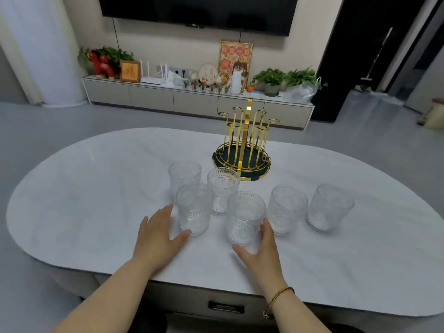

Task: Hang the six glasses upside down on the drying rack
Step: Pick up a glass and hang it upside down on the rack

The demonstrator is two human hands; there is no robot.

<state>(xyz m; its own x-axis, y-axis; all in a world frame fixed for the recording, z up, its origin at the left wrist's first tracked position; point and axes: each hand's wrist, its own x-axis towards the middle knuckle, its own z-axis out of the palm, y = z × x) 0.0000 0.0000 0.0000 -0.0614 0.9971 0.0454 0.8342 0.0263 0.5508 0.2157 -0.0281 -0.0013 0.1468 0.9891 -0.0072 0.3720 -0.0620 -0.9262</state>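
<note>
Several clear ribbed glasses stand upright on the white oval table [96,188]. My left hand [158,234] is open, its fingers spread around the near-left glass [194,209], thumb near its base. My right hand [262,248] is open beside the near-middle glass [245,217], thumb below its base. Other glasses stand at the back left [184,176], the back middle [223,193] and to the right [286,209], with one at the far right [329,206]. The gold drying rack [242,145] with a dark round base stands behind them, its prongs bare.
A drawer handle [225,307] shows under the table's near edge. Beyond the table are a grey floor, a low TV cabinet [153,97] with plants and ornaments, and a wall-mounted TV [197,10].
</note>
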